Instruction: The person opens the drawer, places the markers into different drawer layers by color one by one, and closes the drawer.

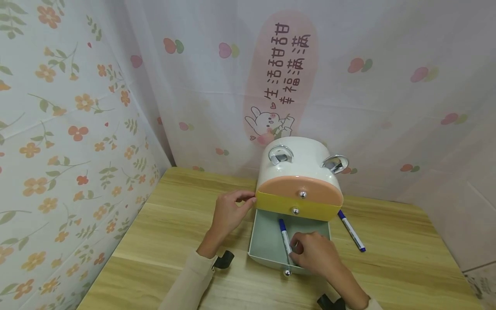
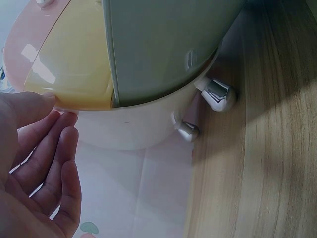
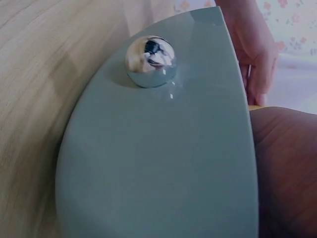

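Observation:
A small white drawer cabinet (image 1: 300, 148) with metallic ring-shaped ears stands on the wooden table. Its green bottom drawer (image 1: 265, 234) is pulled out; the yellow drawer (image 1: 275, 204) and the orange drawer (image 1: 283, 185) above are closed. My left hand (image 1: 231, 211) holds the cabinet's left edge, its thumb (image 2: 42, 104) on the yellow front and its fingers by the side. Inside the green drawer lies a white marker (image 1: 285, 239) with a blue cap. My right hand (image 1: 315, 254) reaches over the drawer front and pinches the marker near its lower end; the drawer front hides those fingers in the right wrist view.
A second blue-capped marker (image 1: 351, 231) lies on the table to the cabinet's right. Round metal knobs, such as the bottom drawer's knob (image 1: 287, 272), stick out from the fronts. A printed curtain (image 1: 209, 107) hangs close behind the cabinet.

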`<state>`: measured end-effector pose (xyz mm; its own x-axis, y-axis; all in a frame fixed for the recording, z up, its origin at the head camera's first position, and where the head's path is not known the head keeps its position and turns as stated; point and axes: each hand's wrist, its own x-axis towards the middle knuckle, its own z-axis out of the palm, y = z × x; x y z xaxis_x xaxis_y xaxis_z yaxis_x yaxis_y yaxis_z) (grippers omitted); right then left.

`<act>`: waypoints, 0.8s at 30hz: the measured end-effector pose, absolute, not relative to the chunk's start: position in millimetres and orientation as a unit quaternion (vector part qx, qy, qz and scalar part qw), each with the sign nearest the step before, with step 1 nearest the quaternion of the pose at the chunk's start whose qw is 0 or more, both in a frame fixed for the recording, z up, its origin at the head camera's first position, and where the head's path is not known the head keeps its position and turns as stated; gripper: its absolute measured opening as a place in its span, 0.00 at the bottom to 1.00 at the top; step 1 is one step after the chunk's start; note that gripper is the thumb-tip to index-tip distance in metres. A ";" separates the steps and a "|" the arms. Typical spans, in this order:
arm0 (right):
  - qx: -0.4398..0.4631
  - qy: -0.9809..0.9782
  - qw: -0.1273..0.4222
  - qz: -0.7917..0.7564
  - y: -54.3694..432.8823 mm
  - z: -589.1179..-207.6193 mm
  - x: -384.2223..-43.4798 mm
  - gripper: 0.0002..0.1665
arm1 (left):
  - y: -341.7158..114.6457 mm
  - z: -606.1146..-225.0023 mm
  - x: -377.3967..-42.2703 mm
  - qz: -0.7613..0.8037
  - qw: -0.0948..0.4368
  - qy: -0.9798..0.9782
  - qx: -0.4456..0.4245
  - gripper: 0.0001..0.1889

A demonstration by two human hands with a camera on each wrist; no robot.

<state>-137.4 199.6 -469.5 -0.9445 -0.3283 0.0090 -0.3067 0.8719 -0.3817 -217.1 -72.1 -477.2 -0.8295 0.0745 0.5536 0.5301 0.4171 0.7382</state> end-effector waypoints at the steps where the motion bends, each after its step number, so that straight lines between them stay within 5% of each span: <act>1: -0.160 0.967 0.025 -0.196 199.7 -468.4 -137.1 0.12 | -72.3 -477.2 -216.8 -0.506 0.225 -0.812 -0.186 0.06; 14: -0.135 0.965 -0.094 -0.202 225.4 -454.2 -135.0 0.10 | -72.4 -476.8 -216.5 -0.511 0.222 -0.809 -0.187 0.06; 24: -0.072 0.965 -0.120 -0.222 263.9 -452.1 -137.5 0.08 | -72.6 -477.1 -216.4 -0.506 0.222 -0.812 -0.186 0.06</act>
